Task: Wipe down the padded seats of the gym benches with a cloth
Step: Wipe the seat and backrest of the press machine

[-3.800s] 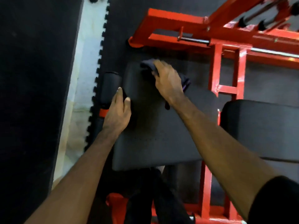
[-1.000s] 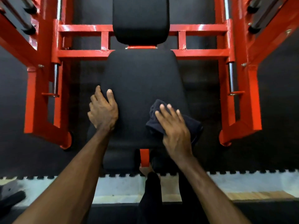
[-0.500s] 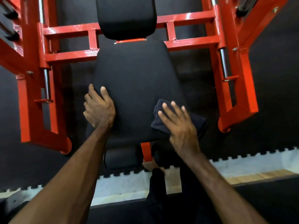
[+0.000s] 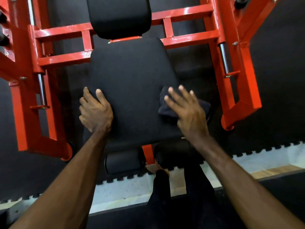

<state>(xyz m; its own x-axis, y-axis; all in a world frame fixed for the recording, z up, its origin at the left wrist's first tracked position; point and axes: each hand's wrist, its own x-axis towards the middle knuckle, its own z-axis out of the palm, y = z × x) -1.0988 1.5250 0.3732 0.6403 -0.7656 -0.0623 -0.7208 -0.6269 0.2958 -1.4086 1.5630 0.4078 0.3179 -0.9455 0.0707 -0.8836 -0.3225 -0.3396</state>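
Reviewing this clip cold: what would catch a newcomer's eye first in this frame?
The bright red frame stands out first, boxing in the black padded seat at the centre. Next come the two bare hands on the seat's near end: the right hand presses a dark cloth flat at the seat's right edge, and the left hand rests on its left edge.

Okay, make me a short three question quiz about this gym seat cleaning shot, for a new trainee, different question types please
1. True or false: the right hand presses a dark cloth on the seat pad.
2. The left hand rests on the seat pad's: A) left edge B) far edge C) backrest pad
3. Fill in: the machine frame is painted ___.

Key: 1 true; 2 A; 3 red.
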